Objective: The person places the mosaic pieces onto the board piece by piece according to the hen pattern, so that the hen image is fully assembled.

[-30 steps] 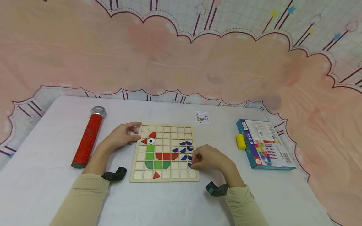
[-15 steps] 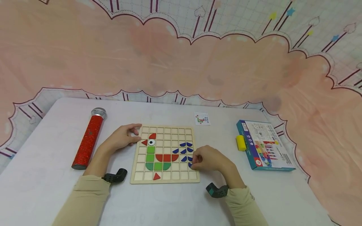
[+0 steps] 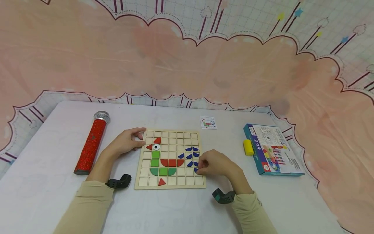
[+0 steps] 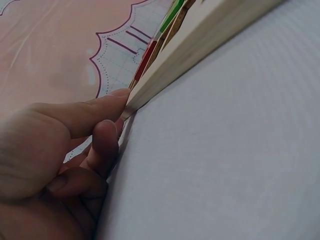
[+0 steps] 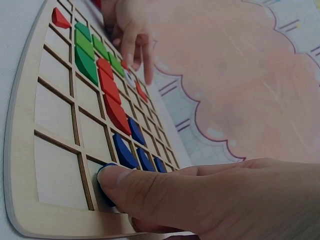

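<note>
A square wooden grid board (image 3: 170,187) lies flat, its cells holding red, green and blue tiles in a bird-like figure with an eye tile (image 3: 156,147). My left hand (image 3: 124,141) rests its thumb and index finger against the board's left edge near the far corner; in the left wrist view the thumb tip (image 4: 119,95) meets the wood. At the right edge my right hand (image 3: 217,164) pinches a blue half-round tile (image 5: 106,198), which sits in a cell, thumb on top and mostly covering it. Several more blue tiles (image 3: 181,156) lie nearby.
A small picture card (image 3: 208,123) showing the same bird figure lies behind the board. To the left is a red microphone (image 3: 91,143). On the right are a yellow cylinder (image 3: 248,148) and a flat blue box (image 3: 277,149). Patterned cloth (image 3: 187,65) hangs behind the table.
</note>
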A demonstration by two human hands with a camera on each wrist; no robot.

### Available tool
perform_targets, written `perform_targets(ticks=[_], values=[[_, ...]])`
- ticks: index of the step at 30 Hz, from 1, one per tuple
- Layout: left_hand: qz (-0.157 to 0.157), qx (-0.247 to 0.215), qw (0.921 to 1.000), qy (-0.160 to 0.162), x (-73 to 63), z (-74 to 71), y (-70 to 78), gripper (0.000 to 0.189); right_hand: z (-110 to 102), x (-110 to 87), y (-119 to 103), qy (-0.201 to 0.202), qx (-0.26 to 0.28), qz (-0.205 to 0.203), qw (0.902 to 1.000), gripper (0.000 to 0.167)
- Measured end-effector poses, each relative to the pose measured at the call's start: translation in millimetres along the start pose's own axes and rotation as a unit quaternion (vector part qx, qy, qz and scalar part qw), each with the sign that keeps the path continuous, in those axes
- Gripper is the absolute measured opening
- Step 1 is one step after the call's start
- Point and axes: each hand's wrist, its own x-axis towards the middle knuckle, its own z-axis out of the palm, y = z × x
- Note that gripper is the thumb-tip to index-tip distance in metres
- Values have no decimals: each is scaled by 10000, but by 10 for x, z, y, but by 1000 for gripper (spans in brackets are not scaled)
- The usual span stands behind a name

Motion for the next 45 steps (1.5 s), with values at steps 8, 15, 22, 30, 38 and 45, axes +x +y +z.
perform_targets(ticks=[8,15,22,30,38,45], values=[[-50,68,10000,36,18,2,-10,62,3,4,-6,8,-32,17,10000,16],[32,14,10000,29,14,3,-13,62,-4,4,-13,-14,-95,37,9999,17],[-15,57,10000,36,-2,-9,29,61,-31,53,-4,459,98,231,9986,18],[-46,99,9999,69,7,24,11,59,54,259,-35,801,-587,179,9949,60],[15,-3,9999,102,-17,37,17,59,79,280,-116,706,-783,-17,9944,52],[-87,44,9998,192,-7,38,-14,59,107,285,-142,739,-758,151,9943,56]])
